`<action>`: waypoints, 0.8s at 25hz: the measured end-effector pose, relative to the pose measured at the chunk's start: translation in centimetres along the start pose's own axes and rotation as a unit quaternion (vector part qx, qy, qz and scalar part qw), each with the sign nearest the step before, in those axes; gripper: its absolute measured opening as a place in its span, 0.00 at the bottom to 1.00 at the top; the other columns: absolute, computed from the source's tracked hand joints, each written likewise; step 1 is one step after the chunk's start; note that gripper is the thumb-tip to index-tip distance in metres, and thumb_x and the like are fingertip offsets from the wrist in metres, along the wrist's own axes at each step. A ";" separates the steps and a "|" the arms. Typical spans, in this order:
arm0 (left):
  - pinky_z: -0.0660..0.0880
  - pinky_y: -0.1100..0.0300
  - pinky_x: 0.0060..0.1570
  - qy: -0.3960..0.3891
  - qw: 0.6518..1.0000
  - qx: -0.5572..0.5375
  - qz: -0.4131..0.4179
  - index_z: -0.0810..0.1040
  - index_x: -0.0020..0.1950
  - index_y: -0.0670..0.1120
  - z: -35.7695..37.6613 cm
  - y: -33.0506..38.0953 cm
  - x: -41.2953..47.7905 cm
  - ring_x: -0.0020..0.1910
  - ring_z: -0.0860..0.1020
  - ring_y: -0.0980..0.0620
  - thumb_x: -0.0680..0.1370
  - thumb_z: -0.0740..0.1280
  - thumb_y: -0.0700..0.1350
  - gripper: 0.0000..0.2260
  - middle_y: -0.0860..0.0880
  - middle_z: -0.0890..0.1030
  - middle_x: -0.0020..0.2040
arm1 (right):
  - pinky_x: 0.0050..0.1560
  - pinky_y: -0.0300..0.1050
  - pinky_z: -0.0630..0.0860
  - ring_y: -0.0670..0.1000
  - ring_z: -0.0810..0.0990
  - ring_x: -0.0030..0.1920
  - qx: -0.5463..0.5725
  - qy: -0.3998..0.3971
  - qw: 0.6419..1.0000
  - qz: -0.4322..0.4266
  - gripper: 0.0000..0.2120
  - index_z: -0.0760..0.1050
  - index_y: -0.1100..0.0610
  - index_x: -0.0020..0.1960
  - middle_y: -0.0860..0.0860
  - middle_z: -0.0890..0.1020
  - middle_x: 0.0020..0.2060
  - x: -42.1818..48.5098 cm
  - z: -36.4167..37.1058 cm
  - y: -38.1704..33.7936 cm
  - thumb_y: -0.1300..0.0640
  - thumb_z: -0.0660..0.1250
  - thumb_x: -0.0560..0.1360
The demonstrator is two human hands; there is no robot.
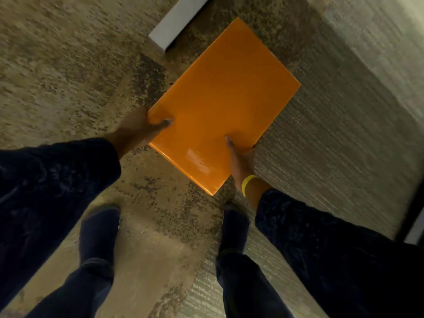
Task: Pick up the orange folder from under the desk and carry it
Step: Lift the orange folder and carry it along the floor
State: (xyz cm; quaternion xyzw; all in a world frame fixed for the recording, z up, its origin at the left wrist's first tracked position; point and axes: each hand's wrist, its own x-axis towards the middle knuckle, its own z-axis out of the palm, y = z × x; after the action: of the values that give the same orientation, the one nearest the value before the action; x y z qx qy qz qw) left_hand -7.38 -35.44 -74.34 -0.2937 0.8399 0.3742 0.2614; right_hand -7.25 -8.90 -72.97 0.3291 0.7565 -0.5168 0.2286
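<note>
The orange folder (223, 104) is held flat above the carpet, in the middle of the head view, tilted toward the upper right. My left hand (137, 129) grips its near left edge, thumb on top. My right hand (241, 160) grips the near right edge, thumb on the cover, with a yellow band on the wrist. Both arms wear dark sleeves. The fingers under the folder are hidden.
A white desk leg or panel (174, 21) stands on the floor just beyond the folder. Mottled brown carpet (68, 65) lies to the left and paler ribbed carpet (344, 134) to the right. My two legs and shoes (101, 226) are below. A dark edge (413, 226) runs at the far right.
</note>
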 end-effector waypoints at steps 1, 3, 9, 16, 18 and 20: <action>0.72 0.57 0.30 0.003 1.000 -0.015 0.016 0.73 0.63 0.47 0.1 -0.3 0.0 0.41 0.78 0.45 0.68 0.70 0.69 0.33 0.43 0.80 0.53 | 0.68 0.54 0.72 0.55 0.74 0.69 0.053 0.007 0.999 0.002 0.41 0.55 0.50 0.80 0.52 0.70 0.75 -0.2 0.1 0.2 0.45 0.72 0.75; 0.70 0.60 0.26 -0.006 0.998 -0.041 0.040 0.73 0.61 0.52 -0.1 -0.8 -0.1 0.38 0.78 0.51 0.64 0.73 0.68 0.32 0.50 0.80 0.47 | 0.71 0.62 0.71 0.58 0.74 0.70 0.131 0.008 0.991 0.019 0.39 0.56 0.45 0.79 0.52 0.72 0.74 -0.6 0.4 0.6 0.47 0.73 0.75; 0.74 0.60 0.24 -0.043 0.992 -0.107 0.059 0.70 0.60 0.59 -0.6 -0.8 0.2 0.37 0.80 0.53 0.61 0.77 0.65 0.32 0.60 0.77 0.42 | 0.70 0.67 0.70 0.61 0.74 0.70 0.162 -0.001 0.985 0.054 0.33 0.60 0.44 0.78 0.53 0.73 0.73 -0.2 0.7 0.5 0.46 0.71 0.76; 0.74 0.57 0.34 -0.051 0.985 -0.147 0.078 0.72 0.63 0.52 -2.5 0.7 3.0 0.43 0.79 0.53 0.67 0.75 0.61 0.29 0.54 0.79 0.47 | 0.71 0.67 0.70 0.63 0.72 0.73 0.112 -0.034 0.993 0.021 0.35 0.53 0.47 0.81 0.55 0.67 0.77 3.4 1.5 -4.0 0.46 0.66 0.80; 0.80 0.49 0.39 -0.064 0.982 -0.158 0.084 0.72 0.63 0.51 -3.2 1.8 4.4 0.46 0.80 0.49 0.68 0.74 0.61 0.28 0.52 0.80 0.49 | 0.69 0.67 0.73 0.63 0.74 0.70 0.104 -0.031 0.994 0.010 0.33 0.56 0.49 0.80 0.57 0.70 0.75 4.8 1.7 -5.8 0.47 0.66 0.80; 0.82 0.42 0.46 -0.077 0.980 -0.165 0.085 0.73 0.64 0.51 -4.0 3.3 5.8 0.49 0.81 0.45 0.69 0.74 0.61 0.28 0.48 0.81 0.54 | 0.66 0.66 0.75 0.62 0.76 0.67 0.106 -0.028 0.994 -0.001 0.30 0.60 0.50 0.78 0.57 0.73 0.72 6.1 1.7 -7.6 0.48 0.66 0.80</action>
State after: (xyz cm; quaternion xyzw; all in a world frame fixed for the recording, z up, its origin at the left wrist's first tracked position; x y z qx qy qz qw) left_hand -14.49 -38.47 -74.27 -0.2307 0.7662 0.5495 0.2402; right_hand -16.96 -10.77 -72.97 0.3359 0.6910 -0.6035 0.2132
